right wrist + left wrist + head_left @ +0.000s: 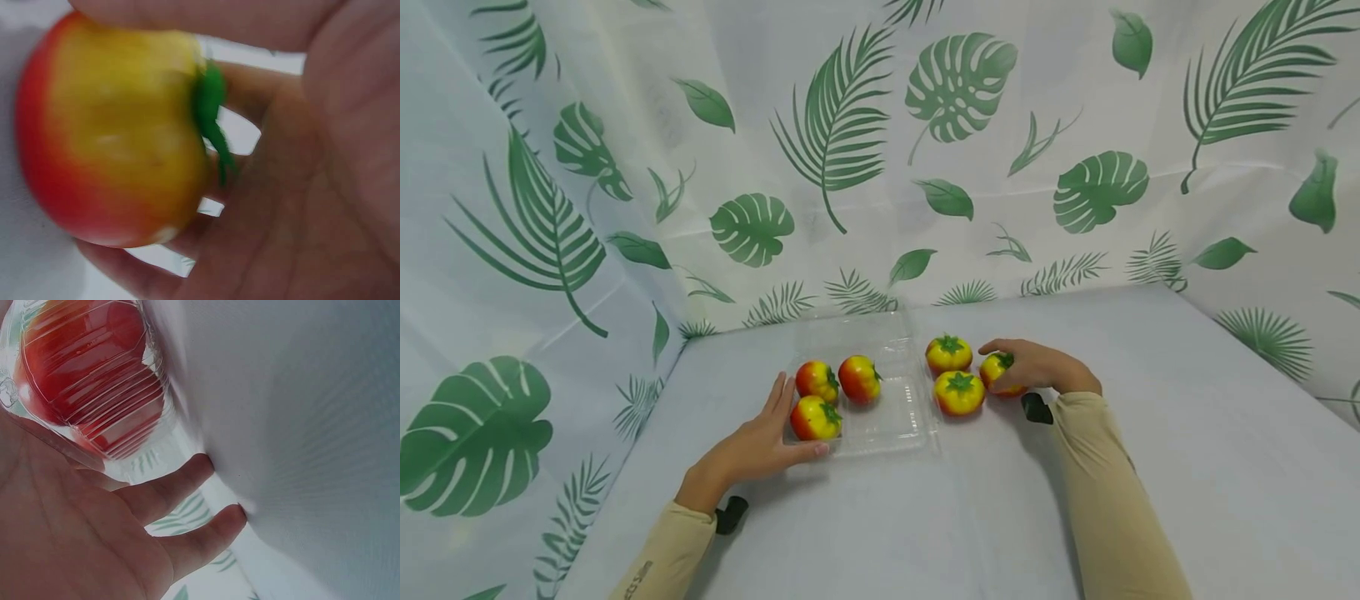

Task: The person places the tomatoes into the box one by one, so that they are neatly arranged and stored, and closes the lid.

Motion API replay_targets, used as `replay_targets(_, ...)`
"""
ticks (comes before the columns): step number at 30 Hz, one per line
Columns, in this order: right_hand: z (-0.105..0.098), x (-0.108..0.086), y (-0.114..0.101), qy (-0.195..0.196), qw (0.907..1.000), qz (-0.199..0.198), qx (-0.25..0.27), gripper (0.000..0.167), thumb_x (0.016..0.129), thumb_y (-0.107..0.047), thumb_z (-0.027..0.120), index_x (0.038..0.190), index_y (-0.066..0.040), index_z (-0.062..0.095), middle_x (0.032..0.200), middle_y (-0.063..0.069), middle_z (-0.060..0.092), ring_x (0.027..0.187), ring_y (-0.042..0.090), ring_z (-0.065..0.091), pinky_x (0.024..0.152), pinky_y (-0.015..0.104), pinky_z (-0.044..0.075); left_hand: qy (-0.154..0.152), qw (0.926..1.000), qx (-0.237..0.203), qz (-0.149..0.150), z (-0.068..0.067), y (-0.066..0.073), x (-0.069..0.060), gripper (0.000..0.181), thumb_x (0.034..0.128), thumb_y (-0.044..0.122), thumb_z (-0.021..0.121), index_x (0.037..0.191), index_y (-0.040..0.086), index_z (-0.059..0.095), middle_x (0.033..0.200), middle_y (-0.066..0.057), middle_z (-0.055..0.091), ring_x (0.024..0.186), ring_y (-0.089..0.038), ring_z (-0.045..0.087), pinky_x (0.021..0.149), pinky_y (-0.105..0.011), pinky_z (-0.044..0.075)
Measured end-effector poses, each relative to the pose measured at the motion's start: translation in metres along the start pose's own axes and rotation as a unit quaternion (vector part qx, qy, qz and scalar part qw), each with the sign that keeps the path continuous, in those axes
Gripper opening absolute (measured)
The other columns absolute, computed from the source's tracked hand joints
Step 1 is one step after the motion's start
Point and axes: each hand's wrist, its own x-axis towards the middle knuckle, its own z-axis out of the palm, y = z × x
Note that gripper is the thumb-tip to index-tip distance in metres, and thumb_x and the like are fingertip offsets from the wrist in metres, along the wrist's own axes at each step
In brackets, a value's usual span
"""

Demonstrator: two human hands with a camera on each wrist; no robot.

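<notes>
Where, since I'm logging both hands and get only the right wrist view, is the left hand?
Observer: The left hand is at the near left corner of a clear plastic container, its thumb along the near edge.

Operator: Thanks. I see just one fruit, the one in the right hand. Are any others outside that container?

Observer: Yes, two red-and-yellow fruits sit between the container and the held fruit.

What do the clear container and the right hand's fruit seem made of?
Container: likely thin, glossy plastic; its ribbed walls are see-through. Fruit: perhaps smooth painted plastic or foam, given sheen and yellow fading into red; blur leaves it open.
</notes>
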Motion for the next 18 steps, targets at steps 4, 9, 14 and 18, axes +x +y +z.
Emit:
replay_targets(4, 0.0018, 0.0048, 0.0039, 0.016, 0.9998, 0.01, -0.01, 0.072, 0.093, -0.032, 0.076, 0.157, -0.008, 0.051, 0.156, 0.03, 0.043, 0.135, 0.05, 0.041, 0.115, 0.074, 0.033, 0.0, 1.0, 0.0, -0.001, 0.0005, -0.0008, 0.0012, 0.13, 0.0898, 0.072, 0.072, 0.172, 0.007, -0.005, 0.178, -0.013, -0.014, 0.152, -0.049, 0.036, 0.119, -0.068, 0.032)
replay_targets(9, 0.0015, 0.0066, 0.0058, 0.032, 0.9993, 0.001, -0.021, 0.069, 0.096, -0.035, 0.075, 0.154, -0.005, 0.052, 0.155, 0.031, 0.046, 0.134, 0.051, 0.044, 0.115, 0.074, 0.034, -0.001, 1.0, -0.001, 0.001, -0.0004, -0.0009, 0.0016, 0.13, 0.0897, 0.073, 0.072, 0.172, 0.008, -0.005, 0.178, -0.013, -0.014, 0.152, -0.05, 0.035, 0.119, -0.069, 0.031)
replay_targets(14, 0.0017, 0.0061, 0.0063, 0.04, 0.999, -0.003, -0.022, 0.068, 0.097, -0.038, 0.075, 0.152, -0.003, 0.053, 0.154, 0.032, 0.047, 0.134, 0.051, 0.044, 0.114, 0.073, 0.035, -0.003, 1.0, -0.002, -0.001, -0.0001, -0.0001, 0.002, 0.129, 0.0902, 0.072, 0.072, 0.172, 0.009, -0.005, 0.178, -0.012, -0.015, 0.152, -0.049, 0.036, 0.119, -0.067, 0.032)
replay_targets(18, 0.002, 0.0057, 0.0072, 0.044, 0.9986, -0.008, -0.029, 0.069, 0.097, -0.039, 0.075, 0.151, -0.002, 0.053, 0.153, 0.032, 0.047, 0.134, 0.051, 0.045, 0.114, 0.074, 0.035, -0.004, 1.0, -0.003, -0.001, 0.0006, 0.0012, 0.001, 0.129, 0.0904, 0.072, 0.072, 0.172, 0.008, -0.005, 0.178, -0.013, -0.014, 0.151, -0.049, 0.037, 0.119, -0.066, 0.032)
